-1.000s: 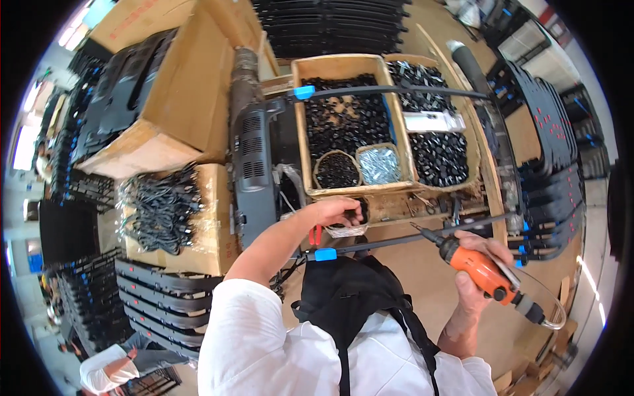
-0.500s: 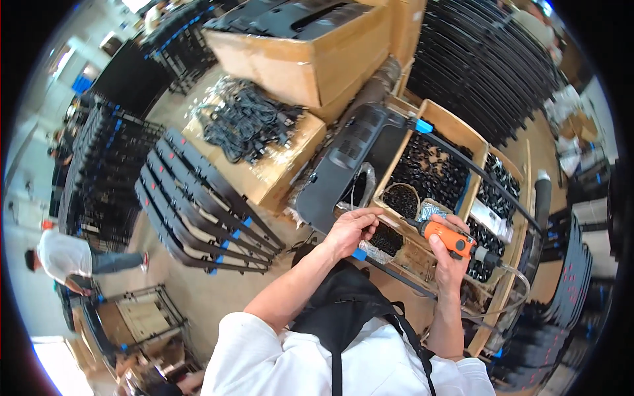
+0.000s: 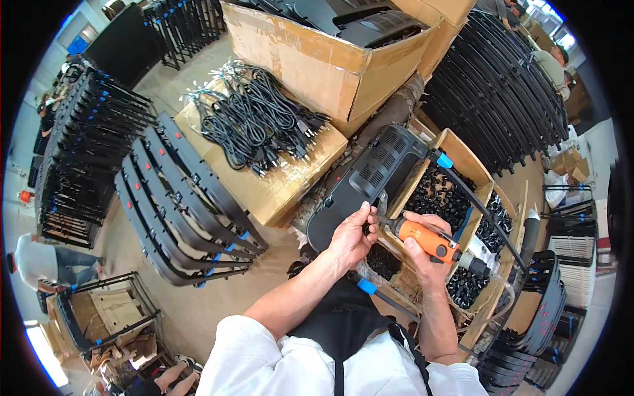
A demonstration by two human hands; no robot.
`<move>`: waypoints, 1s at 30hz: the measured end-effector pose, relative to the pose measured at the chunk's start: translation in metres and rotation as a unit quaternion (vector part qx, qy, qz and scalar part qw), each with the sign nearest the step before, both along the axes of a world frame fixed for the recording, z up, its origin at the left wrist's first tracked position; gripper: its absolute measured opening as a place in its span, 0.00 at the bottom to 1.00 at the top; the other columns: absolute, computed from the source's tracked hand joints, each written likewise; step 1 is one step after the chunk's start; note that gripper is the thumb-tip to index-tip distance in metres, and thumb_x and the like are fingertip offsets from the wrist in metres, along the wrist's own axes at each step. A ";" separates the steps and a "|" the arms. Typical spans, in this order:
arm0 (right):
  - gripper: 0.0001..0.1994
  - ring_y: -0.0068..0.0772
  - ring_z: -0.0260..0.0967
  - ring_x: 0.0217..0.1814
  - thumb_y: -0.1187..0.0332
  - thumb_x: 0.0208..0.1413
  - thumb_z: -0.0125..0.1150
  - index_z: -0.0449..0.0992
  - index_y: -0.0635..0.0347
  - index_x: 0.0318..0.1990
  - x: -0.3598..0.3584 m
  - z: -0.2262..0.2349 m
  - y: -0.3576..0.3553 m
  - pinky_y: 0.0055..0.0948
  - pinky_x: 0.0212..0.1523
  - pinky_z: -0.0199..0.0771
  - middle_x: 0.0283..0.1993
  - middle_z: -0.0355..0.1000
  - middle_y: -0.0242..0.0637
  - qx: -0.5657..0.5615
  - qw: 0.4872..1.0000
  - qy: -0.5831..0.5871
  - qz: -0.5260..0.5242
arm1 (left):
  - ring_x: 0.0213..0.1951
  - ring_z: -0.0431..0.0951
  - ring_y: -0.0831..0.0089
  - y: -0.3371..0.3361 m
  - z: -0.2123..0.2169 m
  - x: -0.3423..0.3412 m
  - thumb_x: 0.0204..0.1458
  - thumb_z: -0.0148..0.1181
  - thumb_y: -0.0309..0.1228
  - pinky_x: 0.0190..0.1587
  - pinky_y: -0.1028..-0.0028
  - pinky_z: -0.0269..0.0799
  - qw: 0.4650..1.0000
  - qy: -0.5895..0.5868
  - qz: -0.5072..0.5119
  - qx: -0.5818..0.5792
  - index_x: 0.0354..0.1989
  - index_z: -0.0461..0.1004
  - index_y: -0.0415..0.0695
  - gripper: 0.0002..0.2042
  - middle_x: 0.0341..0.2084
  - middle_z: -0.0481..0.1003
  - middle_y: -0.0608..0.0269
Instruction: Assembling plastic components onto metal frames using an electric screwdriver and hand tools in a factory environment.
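Note:
In my right hand (image 3: 426,259) is an orange power screwdriver (image 3: 426,240), with a clear hose at its rear end; the fingers wrap round its body. The driver's dark nose points left, right at the fingers of my left hand (image 3: 351,239). Those fingers are pinched together, palm turned up, with a small dark thing partly hidden between them. Both hands are above the near end of a black moulded cover (image 3: 363,173) with vent slots. A black tube frame (image 3: 483,206) with blue wrapping lies across the wooden parts bins.
Wooden bins (image 3: 487,173) hold many small black parts. Black power cables (image 3: 254,122) lie heaped on a carton (image 3: 290,191). Behind stands a large cardboard box (image 3: 297,59) of black covers. Curved black frames (image 3: 178,204) stand at left; more racks and people are farther off.
My hands have moved closer together and up toward the black cover. The driver's nose now meets the left fingers, and the view has shifted.

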State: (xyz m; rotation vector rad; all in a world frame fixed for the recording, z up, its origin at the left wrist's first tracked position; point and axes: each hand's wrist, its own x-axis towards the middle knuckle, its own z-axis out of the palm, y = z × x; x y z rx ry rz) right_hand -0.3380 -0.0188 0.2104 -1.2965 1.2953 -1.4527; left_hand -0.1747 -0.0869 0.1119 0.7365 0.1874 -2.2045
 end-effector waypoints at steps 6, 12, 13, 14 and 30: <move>0.26 0.42 0.75 0.65 0.78 0.58 0.71 0.68 0.63 0.62 0.021 -0.003 -0.055 0.42 0.68 0.74 0.61 0.77 0.54 0.029 0.999 0.029 -0.017 | 0.30 0.70 0.78 -0.054 -0.014 0.013 0.71 0.59 0.42 0.30 0.79 0.65 0.998 0.051 -0.016 0.033 0.46 0.77 0.45 0.13 0.28 0.72 0.73; 0.27 0.42 0.76 0.64 0.78 0.57 0.72 0.68 0.63 0.62 0.037 0.000 -0.097 0.42 0.67 0.75 0.62 0.77 0.53 0.097 0.993 0.042 -0.043 | 0.29 0.70 0.78 -0.083 -0.012 0.021 0.72 0.57 0.41 0.32 0.78 0.67 0.996 0.004 -0.042 0.076 0.52 0.78 0.44 0.13 0.29 0.73 0.72; 0.27 0.42 0.76 0.64 0.78 0.57 0.72 0.68 0.63 0.62 0.039 -0.002 -0.104 0.42 0.67 0.75 0.62 0.77 0.53 0.102 0.993 0.043 -0.047 | 0.29 0.70 0.78 -0.085 -0.012 0.024 0.72 0.57 0.41 0.32 0.78 0.67 0.996 0.006 -0.047 0.080 0.52 0.78 0.44 0.13 0.29 0.73 0.72; 0.27 0.42 0.76 0.64 0.78 0.57 0.72 0.68 0.63 0.62 0.041 -0.003 -0.110 0.42 0.67 0.75 0.62 0.77 0.53 0.100 0.992 0.043 -0.055 | 0.28 0.70 0.79 -0.083 -0.012 0.030 0.73 0.56 0.39 0.30 0.78 0.67 0.997 -0.044 -0.063 0.026 0.54 0.78 0.44 0.13 0.30 0.74 0.72; 0.24 0.33 0.76 0.61 0.78 0.58 0.71 0.71 0.62 0.61 0.046 -0.020 -0.165 0.35 0.65 0.77 0.60 0.78 0.42 0.134 0.988 0.079 -0.002 | 0.39 0.83 0.53 -0.075 -0.035 0.095 0.56 0.72 0.45 0.42 0.57 0.80 0.520 -0.695 -0.206 -0.452 0.64 0.77 0.46 0.28 0.38 0.79 0.54</move>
